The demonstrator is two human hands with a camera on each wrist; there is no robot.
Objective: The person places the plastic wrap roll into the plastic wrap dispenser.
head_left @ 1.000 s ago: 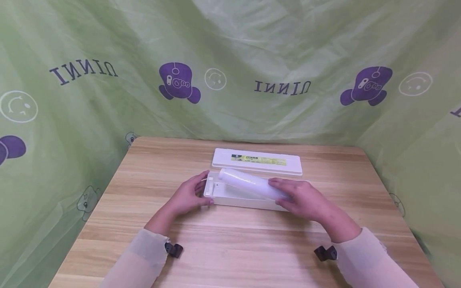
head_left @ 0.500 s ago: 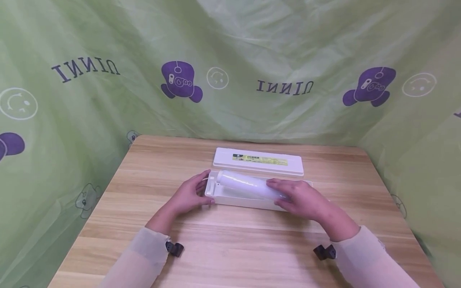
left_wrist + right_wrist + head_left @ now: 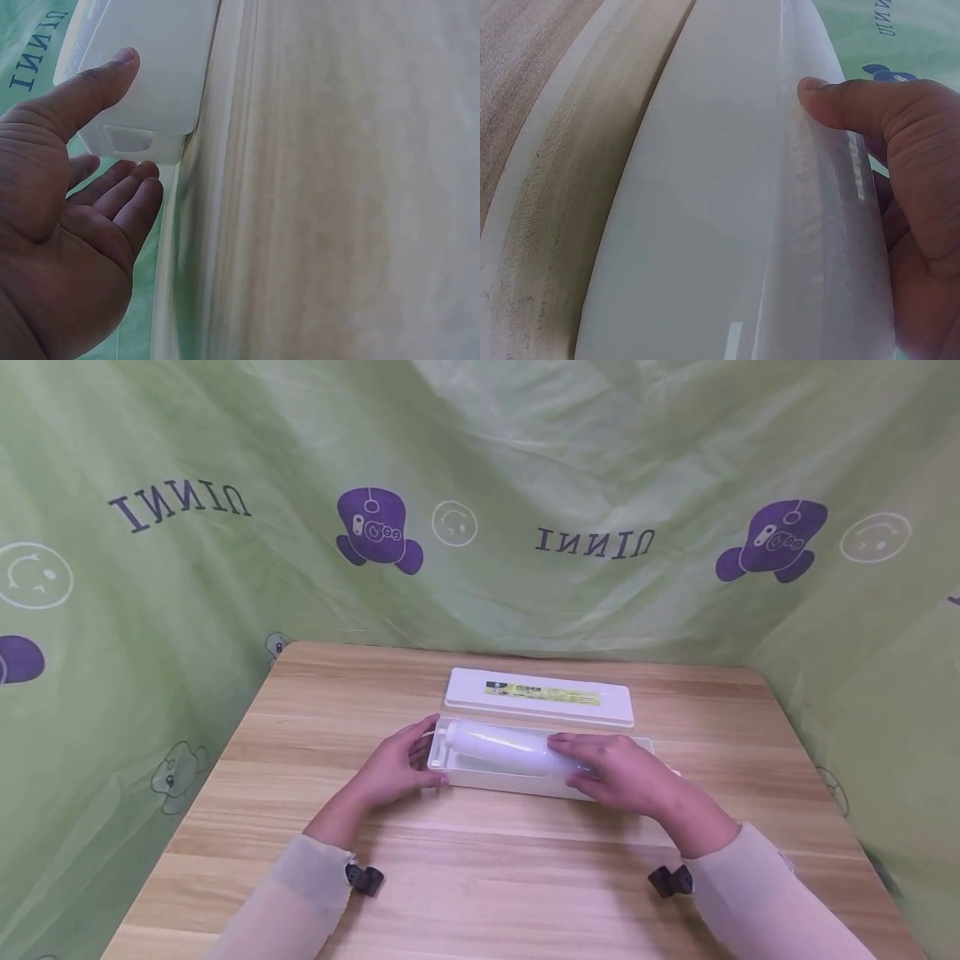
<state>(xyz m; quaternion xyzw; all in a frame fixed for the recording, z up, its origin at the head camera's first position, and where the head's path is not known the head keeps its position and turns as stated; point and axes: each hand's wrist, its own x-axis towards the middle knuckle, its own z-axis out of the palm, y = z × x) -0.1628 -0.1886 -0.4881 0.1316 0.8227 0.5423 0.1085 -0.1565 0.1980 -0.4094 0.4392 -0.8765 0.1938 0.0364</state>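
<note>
A long white box (image 3: 510,782) lies lidless across the table, its hollow facing up. My left hand (image 3: 393,768) holds its left end, thumb on the near wall and fingers round the far corner; in the left wrist view the thumb presses the side of the box (image 3: 169,75). Over the box's hollow lies a translucent roll of cling film (image 3: 491,742), its left end down at the box's left end wall. My right hand (image 3: 626,775) grips the roll toward its right, slightly higher part. The right wrist view has the thumb on the shiny film (image 3: 817,217), above the box wall.
Behind the box lies its flat white lid (image 3: 465,685), bearing a yellow-green label (image 3: 542,693). Wood-grain table (image 3: 480,877) extends in front and to both sides. A green printed curtain (image 3: 495,602) encloses the back and sides.
The roll's left end has come down and slightly left into the box, so the roll lies lower. My right hand has moved a little left with it; the left hand keeps its place.
</note>
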